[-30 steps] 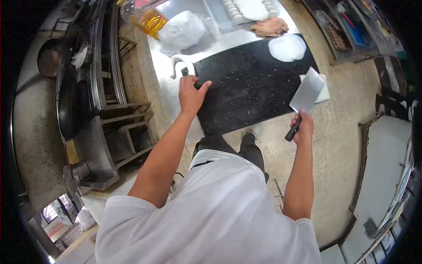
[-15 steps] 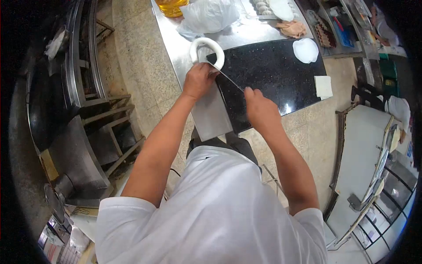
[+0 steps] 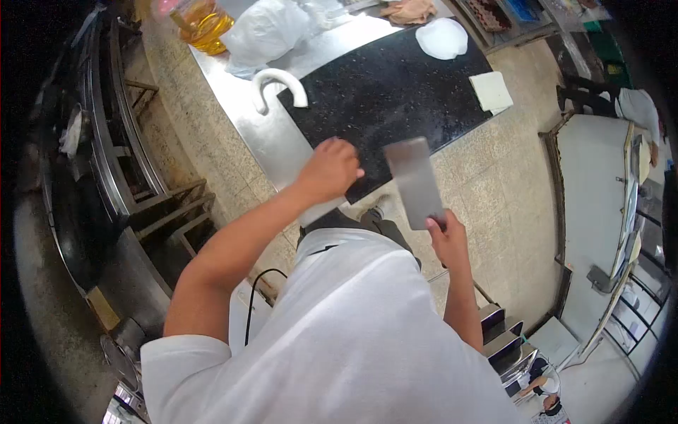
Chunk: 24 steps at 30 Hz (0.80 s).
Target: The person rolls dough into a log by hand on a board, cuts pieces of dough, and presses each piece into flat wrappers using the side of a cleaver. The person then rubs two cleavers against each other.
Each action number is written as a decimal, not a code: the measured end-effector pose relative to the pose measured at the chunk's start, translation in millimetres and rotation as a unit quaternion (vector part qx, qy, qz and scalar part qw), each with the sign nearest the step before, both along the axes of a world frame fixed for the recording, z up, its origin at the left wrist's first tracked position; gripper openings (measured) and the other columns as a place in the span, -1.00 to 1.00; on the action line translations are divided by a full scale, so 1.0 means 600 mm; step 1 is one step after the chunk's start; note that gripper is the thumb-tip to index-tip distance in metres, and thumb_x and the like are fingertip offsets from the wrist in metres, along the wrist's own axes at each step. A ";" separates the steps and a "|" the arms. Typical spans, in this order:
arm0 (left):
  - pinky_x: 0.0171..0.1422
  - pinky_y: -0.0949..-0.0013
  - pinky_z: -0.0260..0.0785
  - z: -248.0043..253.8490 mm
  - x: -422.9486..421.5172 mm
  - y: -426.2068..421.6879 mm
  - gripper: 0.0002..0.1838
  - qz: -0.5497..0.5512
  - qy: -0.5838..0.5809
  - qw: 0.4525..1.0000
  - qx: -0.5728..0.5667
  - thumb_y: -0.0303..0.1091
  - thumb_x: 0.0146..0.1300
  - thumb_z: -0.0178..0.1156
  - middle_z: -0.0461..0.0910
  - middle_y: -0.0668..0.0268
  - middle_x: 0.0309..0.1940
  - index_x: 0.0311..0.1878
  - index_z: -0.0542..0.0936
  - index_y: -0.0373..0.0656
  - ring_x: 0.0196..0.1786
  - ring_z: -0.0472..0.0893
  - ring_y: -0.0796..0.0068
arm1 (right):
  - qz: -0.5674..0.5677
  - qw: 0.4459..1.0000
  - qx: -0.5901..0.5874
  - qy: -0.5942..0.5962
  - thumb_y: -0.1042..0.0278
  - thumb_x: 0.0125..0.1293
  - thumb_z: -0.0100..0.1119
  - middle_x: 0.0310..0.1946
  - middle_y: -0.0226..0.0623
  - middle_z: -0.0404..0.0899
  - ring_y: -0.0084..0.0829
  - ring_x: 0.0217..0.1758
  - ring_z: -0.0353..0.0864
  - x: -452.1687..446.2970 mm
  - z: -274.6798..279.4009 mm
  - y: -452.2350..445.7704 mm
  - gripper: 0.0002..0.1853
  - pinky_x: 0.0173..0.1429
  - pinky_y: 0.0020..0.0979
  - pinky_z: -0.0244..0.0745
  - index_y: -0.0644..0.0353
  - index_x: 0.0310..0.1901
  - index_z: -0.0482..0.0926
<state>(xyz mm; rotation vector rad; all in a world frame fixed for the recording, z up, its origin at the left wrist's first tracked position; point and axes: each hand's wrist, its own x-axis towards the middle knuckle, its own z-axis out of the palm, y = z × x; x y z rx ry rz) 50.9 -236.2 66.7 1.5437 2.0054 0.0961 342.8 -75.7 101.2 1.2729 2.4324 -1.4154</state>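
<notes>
A wide-bladed cleaver (image 3: 415, 182) is in my right hand (image 3: 449, 240), its flat face turned up, over the floor beside the board's near right edge. My left hand (image 3: 330, 171) is above the near left part of the black board (image 3: 381, 92), fingers curled; whatever they may hold is hidden. Farther off, a white curved roll of dough (image 3: 291, 76) lies in an open arch across the steel tabletop and the board's left edge, apart from both hands.
A white round sheet (image 3: 442, 38) and a folded white cloth (image 3: 491, 92) lie on the board's right side. Behind are a plastic bag (image 3: 268, 32), a container of yellow oil (image 3: 205, 28) and a tan cloth (image 3: 408, 10). Another person (image 3: 639, 109) is at far right.
The cleaver has moved away from the dough toward the right and nearer my body. My left hand has left the dough, which has gone from a nearly closed ring to an open arch.
</notes>
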 end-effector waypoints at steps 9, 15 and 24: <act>0.67 -0.37 -0.32 -0.078 0.057 0.171 -0.28 -0.045 0.121 0.973 0.189 0.33 0.46 -0.06 0.09 0.17 0.65 0.58 0.31 0.24 0.69 -0.01 -0.06 | -0.254 0.906 0.024 0.336 0.15 0.60 0.07 -0.44 -0.35 0.56 -0.56 -0.45 0.55 -0.055 0.004 0.256 -0.70 -0.33 -0.47 0.46 0.28 -0.12 0.54; 0.72 -0.21 -0.32 -0.084 0.051 0.199 -0.26 -0.041 0.108 0.978 0.172 0.33 0.44 -0.02 0.07 0.17 0.66 0.58 0.32 0.22 0.70 -0.03 -0.02 | -0.359 0.880 -0.261 0.170 0.02 0.57 0.10 -0.52 -0.37 0.45 -0.50 -0.58 0.51 -0.142 -0.132 0.343 -0.66 -0.46 -0.38 0.45 0.16 -0.16 0.44; 0.70 -0.26 -0.29 -0.074 0.049 0.147 -0.21 -0.173 0.045 0.958 0.222 0.36 0.35 0.06 0.21 0.27 0.61 0.55 0.36 0.19 0.67 0.07 0.07 | 0.119 0.975 -0.175 -0.063 0.03 0.36 0.29 -0.15 0.15 0.70 0.14 -0.05 0.70 -0.066 -0.091 0.017 -0.53 0.09 -0.03 0.55 0.33 0.03 0.62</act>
